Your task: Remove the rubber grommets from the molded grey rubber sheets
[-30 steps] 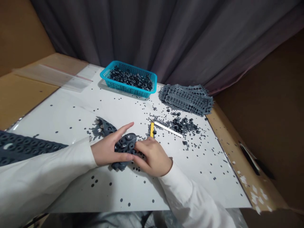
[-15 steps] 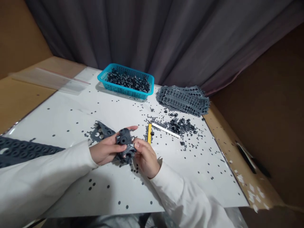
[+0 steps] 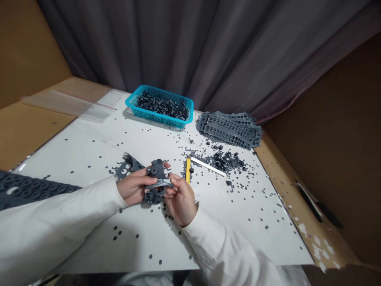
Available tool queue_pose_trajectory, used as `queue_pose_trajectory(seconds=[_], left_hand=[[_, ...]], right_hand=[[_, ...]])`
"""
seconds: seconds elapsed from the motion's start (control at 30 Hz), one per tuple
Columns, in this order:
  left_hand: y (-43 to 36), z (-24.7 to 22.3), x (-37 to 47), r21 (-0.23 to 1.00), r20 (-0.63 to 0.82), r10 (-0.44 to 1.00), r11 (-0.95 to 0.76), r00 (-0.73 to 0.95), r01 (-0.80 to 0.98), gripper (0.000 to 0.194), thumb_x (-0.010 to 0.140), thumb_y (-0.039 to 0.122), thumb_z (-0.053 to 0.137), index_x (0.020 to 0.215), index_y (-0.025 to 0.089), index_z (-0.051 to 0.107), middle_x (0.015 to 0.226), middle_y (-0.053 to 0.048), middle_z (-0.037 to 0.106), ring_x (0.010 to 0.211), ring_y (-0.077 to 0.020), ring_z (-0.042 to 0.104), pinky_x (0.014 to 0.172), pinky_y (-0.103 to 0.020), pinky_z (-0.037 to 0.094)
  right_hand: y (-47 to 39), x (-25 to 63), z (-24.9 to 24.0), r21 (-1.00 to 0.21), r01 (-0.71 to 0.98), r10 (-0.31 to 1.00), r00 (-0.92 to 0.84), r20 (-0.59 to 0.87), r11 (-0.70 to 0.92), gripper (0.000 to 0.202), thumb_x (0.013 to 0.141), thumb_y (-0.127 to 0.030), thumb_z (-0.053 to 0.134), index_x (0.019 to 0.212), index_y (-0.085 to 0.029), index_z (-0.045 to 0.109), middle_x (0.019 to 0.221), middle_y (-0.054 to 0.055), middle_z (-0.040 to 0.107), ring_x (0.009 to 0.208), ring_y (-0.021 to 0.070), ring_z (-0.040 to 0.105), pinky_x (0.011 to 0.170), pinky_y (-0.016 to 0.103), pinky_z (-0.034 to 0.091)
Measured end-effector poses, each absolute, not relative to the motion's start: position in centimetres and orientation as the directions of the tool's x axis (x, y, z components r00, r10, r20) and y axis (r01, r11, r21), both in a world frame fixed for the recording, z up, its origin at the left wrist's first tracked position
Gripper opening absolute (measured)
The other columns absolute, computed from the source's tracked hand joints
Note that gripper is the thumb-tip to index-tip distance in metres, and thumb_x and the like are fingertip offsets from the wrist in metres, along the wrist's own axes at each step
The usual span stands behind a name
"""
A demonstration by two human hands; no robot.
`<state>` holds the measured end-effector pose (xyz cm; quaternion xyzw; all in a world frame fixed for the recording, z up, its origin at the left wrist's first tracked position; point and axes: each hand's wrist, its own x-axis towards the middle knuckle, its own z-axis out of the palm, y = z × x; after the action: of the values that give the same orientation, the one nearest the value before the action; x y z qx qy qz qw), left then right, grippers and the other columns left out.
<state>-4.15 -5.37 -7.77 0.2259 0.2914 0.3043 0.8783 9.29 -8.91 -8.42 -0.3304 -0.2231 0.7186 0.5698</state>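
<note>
Grey strip (image 3: 154,170), head view: bent, holed, in front of basket (image 3: 157,117), gripped from two sides. Left hand (image 3: 131,189) closed around strip, thumb on top; right hand (image 3: 181,200) pinching strip's right edge between thumb and fingers. Sheet stack (image 3: 229,129) right of basket. Yellow bar (image 3: 188,171) in front of basket's right end.
</note>
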Motion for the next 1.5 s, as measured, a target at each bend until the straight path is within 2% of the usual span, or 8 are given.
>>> queue_pose_trajectory(seconds=[0.13, 0.27, 0.43, 0.57, 0.77, 1.1, 1.23, 1.5], left_hand=[[-5.1, -7.4, -4.3, 0.627, -0.395, 0.692, 0.684, 0.605, -0.373, 0.055, 0.056, 0.023, 0.075, 0.109, 0.018, 0.059, 0.075, -0.004, 0.068, 0.065, -0.0182, 0.063, 0.068, -0.03, 0.048], [-5.2, -7.0, -4.5, 0.816, -0.355, 0.796, 0.52, 0.49, -0.252, 0.048, 0.061, 0.033, 0.074, 0.105, 0.018, 0.06, 0.079, -0.003, 0.067, 0.07, -0.0183, 0.061, 0.064, -0.027, 0.047], [-5.6, -7.0, -5.0, 0.991, -0.125, 0.933, 0.134, 0.338, -0.004, 0.058, 0.067, 0.037, 0.07, 0.118, 0.019, 0.052, 0.094, -0.005, 0.066, 0.09, -0.0227, 0.06, 0.082, -0.032, 0.046], [-6.1, -7.2, -5.4, 0.985, 0.123, 0.964, -0.148, 0.235, 0.093, 0.098, 0.072, 0.031, 0.067, 0.144, 0.023, 0.002, 0.092, -0.004, 0.067, 0.079, -0.0196, 0.064, 0.078, -0.033, 0.05], [-6.6, -6.5, -5.4, 0.773, 0.383, 0.851, -0.508, 0.359, 0.38, 0.028, 0.081, 0.021, 0.05, 0.102, 0.02, 0.068, 0.089, -0.005, 0.071, 0.071, -0.0152, 0.063, 0.071, -0.024, 0.048], [-6.1, -6.5, -5.1, 0.771, 0.211, 0.76, -0.516, 0.615, 0.373, 0.033, 0.077, 0.029, 0.057, 0.108, 0.017, 0.061, 0.097, -0.007, 0.07, 0.087, -0.0192, 0.064, 0.078, -0.026, 0.046], [-5.6, -6.1, -5.3, 0.742, 0.17, 0.726, -0.54, 0.666, 0.398, 0.016, 0.081, 0.03, 0.053, 0.085, 0.018, 0.063, 0.074, -0.002, 0.068, 0.07, -0.0154, 0.062, 0.065, -0.022, 0.043], [-5.5, -5.9, -5.8, 0.625, 0.184, 0.69, -0.632, 0.7, 0.459, 0.024, 0.085, 0.029, 0.046, 0.066, 0.018, 0.057, 0.055, 0.001, 0.052, 0.057, -0.0132, 0.051, 0.055, -0.022, 0.035]], right_hand=[[-8.8, 9.1, -8.6, -0.835, -0.532, 0.99, -0.105, -0.099, -0.14, 0.028, 0.073, -0.028, 0.047, 0.053, -0.02, 0.029, 0.049, -0.007, 0.021, 0.045, 0.007, 0.019, 0.044, 0.02, 0.02], [-8.7, 10.6, -7.9, -0.986, -0.004, 0.957, -0.238, 0.164, 0.168, 0.026, 0.083, -0.031, 0.042, 0.06, -0.019, 0.042, 0.053, -0.003, 0.038, 0.051, 0.0107, 0.036, 0.054, 0.024, 0.031], [-8.2, 12.7, -6.5, -0.668, 0.47, 0.817, -0.343, 0.463, 0.576, 0.021, 0.083, -0.029, 0.045, 0.065, -0.02, 0.039, 0.059, -0.001, 0.04, 0.06, 0.014, 0.04, 0.065, 0.029, 0.031], [-8.1, 13.1, -6.3, -0.577, 0.53, 0.782, -0.376, 0.497, 0.622, 0.016, 0.084, -0.026, 0.043, 0.07, -0.019, 0.04, 0.062, -0.001, 0.042, 0.062, 0.0146, 0.04, 0.066, 0.03, 0.03], [-8.3, 13.1, -6.5, -0.528, 0.545, 0.756, -0.411, 0.509, 0.651, 0.012, 0.084, -0.023, 0.04, 0.074, -0.019, 0.043, 0.063, 0.0, 0.043, 0.062, 0.0156, 0.04, 0.065, 0.031, 0.03], [-8.4, 13.2, -6.4, -0.464, 0.559, 0.723, -0.467, 0.51, 0.688, 0.011, 0.083, -0.02, 0.039, 0.075, -0.018, 0.046, 0.062, 0.0, 0.044, 0.061, 0.0154, 0.039, 0.066, 0.032, 0.029], [-8.4, 13.2, -6.6, -0.48, 0.573, 0.745, -0.457, 0.486, 0.665, 0.011, 0.084, -0.02, 0.04, 0.075, -0.018, 0.046, 0.063, 0.0, 0.045, 0.061, 0.0148, 0.04, 0.067, 0.031, 0.029], [-8.4, 13.3, -6.2, -0.588, 0.579, 0.824, -0.43, 0.369, 0.565, 0.015, 0.083, -0.03, 0.039, 0.078, -0.018, 0.046, 0.069, 0.003, 0.054, 0.066, 0.0168, 0.048, 0.069, 0.032, 0.03]])
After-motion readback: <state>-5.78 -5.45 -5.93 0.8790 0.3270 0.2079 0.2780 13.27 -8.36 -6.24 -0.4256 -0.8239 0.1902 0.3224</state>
